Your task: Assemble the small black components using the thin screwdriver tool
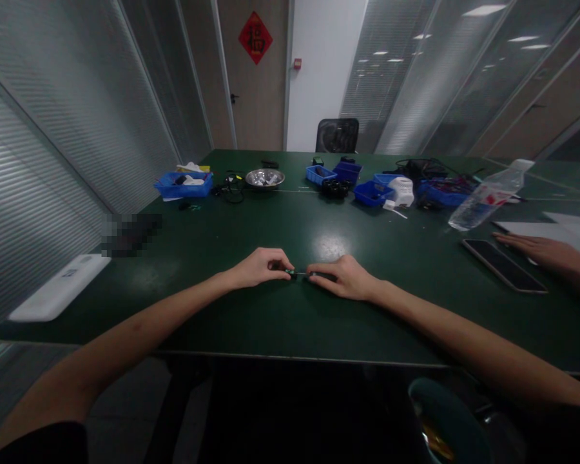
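Both my hands rest on the dark green table (290, 316), close together near its middle. My left hand (263, 267) pinches one end of a small dark part (299, 274) with a hint of green on it. My right hand (344, 277) grips the other end, fingers curled over it. The part is too small and dark to name. Most of it is hidden by my fingers.
Blue bins (183, 183) (370, 192), a metal bowl (265, 178), black cables (229, 188) and a white device (400, 191) line the far side. A water bottle (488, 196), a phone (504, 265) and another person's hand (541, 250) are at right. A white slab (60, 287) lies left.
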Demonstrator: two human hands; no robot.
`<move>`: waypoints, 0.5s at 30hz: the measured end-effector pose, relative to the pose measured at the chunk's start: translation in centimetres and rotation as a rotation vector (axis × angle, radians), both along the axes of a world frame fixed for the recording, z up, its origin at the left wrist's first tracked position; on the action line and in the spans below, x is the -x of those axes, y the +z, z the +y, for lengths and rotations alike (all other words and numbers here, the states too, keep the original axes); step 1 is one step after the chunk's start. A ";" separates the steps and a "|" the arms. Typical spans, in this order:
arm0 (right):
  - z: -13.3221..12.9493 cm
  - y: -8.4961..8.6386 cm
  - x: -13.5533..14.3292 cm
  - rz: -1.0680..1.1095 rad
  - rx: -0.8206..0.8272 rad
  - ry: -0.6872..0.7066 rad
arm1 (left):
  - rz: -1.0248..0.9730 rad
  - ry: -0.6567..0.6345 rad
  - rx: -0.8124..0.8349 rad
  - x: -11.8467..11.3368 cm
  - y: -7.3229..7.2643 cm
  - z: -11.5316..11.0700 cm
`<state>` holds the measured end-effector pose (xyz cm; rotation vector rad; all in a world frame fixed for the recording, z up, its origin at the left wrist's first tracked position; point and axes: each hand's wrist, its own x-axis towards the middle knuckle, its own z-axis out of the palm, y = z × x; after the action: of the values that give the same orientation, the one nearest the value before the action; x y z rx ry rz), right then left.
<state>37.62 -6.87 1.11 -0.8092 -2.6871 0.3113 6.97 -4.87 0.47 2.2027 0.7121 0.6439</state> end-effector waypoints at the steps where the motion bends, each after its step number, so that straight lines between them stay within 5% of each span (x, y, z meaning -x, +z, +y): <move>1: 0.0 0.0 0.0 -0.005 0.002 0.008 | 0.004 0.004 0.007 -0.1 0.0 0.0; 15: -0.4 0.4 0.3 -0.031 -0.006 0.029 | 0.014 0.022 0.046 0.0 0.1 0.1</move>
<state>37.29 -7.28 1.51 -0.7803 -2.7290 0.2999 6.98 -4.76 0.53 2.1621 0.7515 0.6176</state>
